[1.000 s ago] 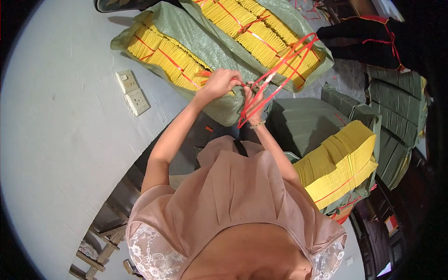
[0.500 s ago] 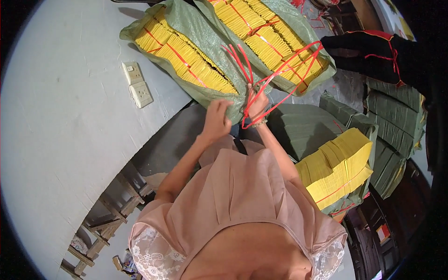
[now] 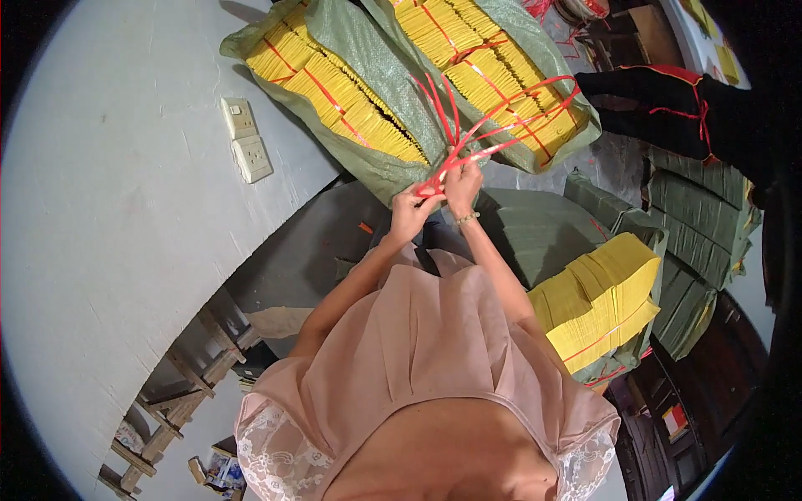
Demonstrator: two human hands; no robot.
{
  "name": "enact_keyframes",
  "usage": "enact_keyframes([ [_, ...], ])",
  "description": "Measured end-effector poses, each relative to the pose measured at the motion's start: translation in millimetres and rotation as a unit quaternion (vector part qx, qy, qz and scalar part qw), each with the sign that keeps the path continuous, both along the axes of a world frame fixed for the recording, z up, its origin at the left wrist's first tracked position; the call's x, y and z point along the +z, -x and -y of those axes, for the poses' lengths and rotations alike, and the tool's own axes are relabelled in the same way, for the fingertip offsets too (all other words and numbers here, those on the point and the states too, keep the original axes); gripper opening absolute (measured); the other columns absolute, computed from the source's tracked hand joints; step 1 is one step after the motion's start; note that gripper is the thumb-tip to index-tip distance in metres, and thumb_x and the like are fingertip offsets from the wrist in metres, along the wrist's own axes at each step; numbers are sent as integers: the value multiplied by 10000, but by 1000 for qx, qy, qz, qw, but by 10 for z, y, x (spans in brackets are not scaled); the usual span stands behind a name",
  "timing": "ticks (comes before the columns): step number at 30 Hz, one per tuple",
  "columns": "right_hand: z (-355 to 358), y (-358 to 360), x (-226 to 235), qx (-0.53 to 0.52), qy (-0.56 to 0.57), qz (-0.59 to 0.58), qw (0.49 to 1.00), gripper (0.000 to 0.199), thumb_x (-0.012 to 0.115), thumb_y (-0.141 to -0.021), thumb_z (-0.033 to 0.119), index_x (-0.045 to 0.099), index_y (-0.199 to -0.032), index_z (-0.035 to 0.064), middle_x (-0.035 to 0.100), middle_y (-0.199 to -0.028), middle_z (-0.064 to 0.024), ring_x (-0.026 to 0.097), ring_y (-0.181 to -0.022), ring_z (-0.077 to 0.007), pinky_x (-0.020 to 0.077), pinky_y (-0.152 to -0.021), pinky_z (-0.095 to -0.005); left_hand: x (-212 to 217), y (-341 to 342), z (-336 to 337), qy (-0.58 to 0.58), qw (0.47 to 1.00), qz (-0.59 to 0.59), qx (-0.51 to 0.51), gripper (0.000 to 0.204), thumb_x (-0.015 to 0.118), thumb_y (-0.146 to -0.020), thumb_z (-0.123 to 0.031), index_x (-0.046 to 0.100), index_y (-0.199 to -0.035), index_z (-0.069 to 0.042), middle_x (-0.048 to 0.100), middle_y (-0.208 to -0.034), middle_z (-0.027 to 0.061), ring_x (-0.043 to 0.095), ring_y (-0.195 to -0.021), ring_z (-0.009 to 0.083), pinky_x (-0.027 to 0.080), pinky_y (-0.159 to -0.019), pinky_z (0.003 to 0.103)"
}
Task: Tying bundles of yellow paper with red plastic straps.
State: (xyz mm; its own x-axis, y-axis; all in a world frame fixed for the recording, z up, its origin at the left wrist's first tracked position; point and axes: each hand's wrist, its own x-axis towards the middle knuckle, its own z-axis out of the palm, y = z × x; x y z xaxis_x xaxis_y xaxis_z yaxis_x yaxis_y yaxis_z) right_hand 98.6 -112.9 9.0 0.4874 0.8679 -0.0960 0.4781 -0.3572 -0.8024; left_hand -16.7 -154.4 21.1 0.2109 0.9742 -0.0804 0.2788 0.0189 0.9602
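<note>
Since the earlier frames, both hands have drawn together in front of the chest, and the left hand (image 3: 409,215), which was out on the sack edge a second ago, now meets the right hand (image 3: 462,185) at one point. Both hands pinch a bundle of red plastic straps (image 3: 489,125), fingers closed on the gathered ends where the hands touch. From this pinch point the straps fan up and to the right; their long axis runs diagonally from the hands toward the upper right, with loops arching over the right-hand green woven sack (image 3: 547,63). A few shorter strands stand nearly upright above the left hand.

Two open sacks lie ahead, each filled with strapped stacks of yellow paper (image 3: 338,96). A loose yellow stack (image 3: 597,301) sits at the right, beside folded green sacks (image 3: 693,242). A wall socket plate (image 3: 251,157) is mounted on the grey wall (image 3: 109,250) to the left.
</note>
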Motion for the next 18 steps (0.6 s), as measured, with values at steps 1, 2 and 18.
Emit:
enact_keyframes([
  [1,-13,7,12,6,-30,1,1000,158,583,-805,150,543,-906,37,523,-576,-189,555,-561,-360,399,-510,-411,-85,-49,36,93,988,102,69,133,633,-796,-61,648,-908,7,644,-837,80,598,-723,118,459,-628,239],
  [2,-25,14,26,12,-60,3,998,159,580,-800,138,541,-916,36,523,-571,-188,554,-558,-361,396,-510,-415,-165,-89,73,184,952,202,137,108,627,-817,-87,666,-872,-3,642,-813,49,583,-696,90,450,-617,248],
  [18,39,-19,26,19,-53,-64,996,140,509,-854,134,493,-929,17,615,-646,-174,605,-626,-349,435,-551,-412,-99,-534,-473,196,886,269,322,188,350,-961,-194,430,-895,-38,468,-677,12,475,-578,87,418,-525,227],
])
